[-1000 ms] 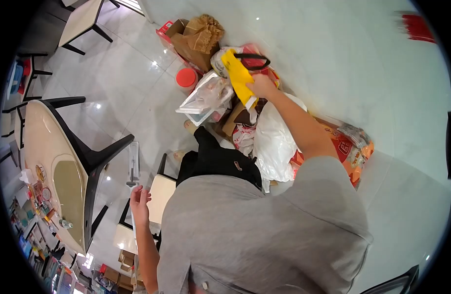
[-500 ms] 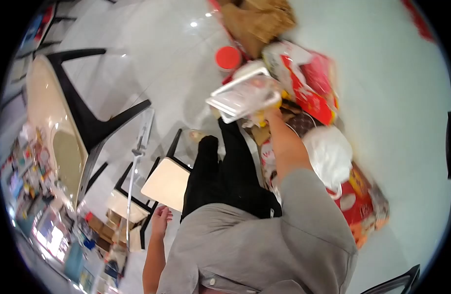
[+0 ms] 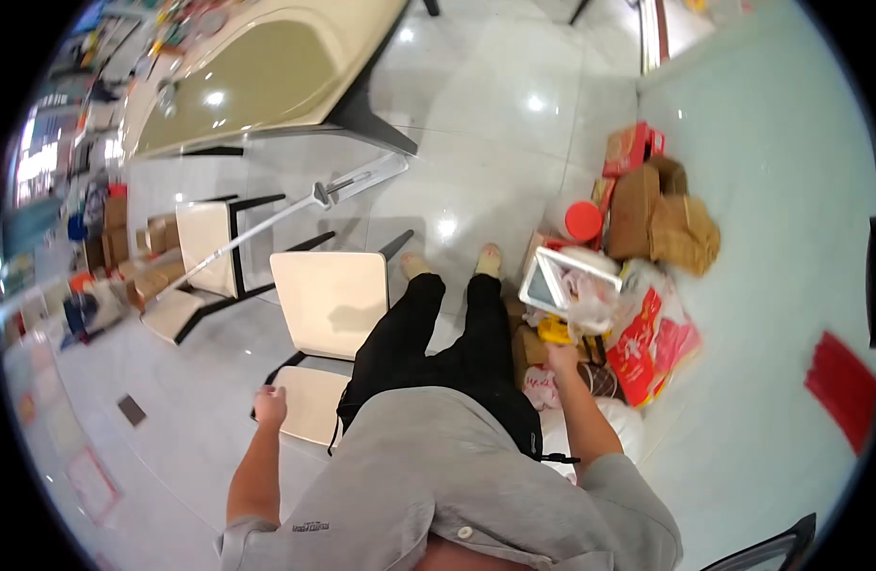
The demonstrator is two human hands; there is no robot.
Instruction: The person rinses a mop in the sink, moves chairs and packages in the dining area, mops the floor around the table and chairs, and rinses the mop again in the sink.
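My right hand (image 3: 563, 358) reaches into a pile of bags and packages along the wall. Its fingers are closed around a yellow item (image 3: 555, 330), partly hidden by the hand. Directly beyond the fingers is a white-rimmed tray (image 3: 545, 282) with crumpled clear plastic (image 3: 590, 290) over it; whether the hand holds this too is unclear. Beside it lie a red and white plastic bag (image 3: 638, 347) and a jar with a red lid (image 3: 583, 221). My left hand (image 3: 271, 404) hangs loosely by a cream chair (image 3: 310, 404), fingers slightly bent, with nothing visible in it.
Brown paper bags (image 3: 683, 233) and a red box (image 3: 628, 149) stand farther along the wall. A white bag (image 3: 619, 423) lies by my right forearm. A flat mop (image 3: 319, 195) leans across another chair (image 3: 208, 243). Beyond is a large table (image 3: 305, 109). A dark flat object (image 3: 131, 410) is on the floor.
My view has turned and risen, so table, chairs and floor appear farther round. My right hand remains at the yellow item and tray. The left hand now appears over the near chair.
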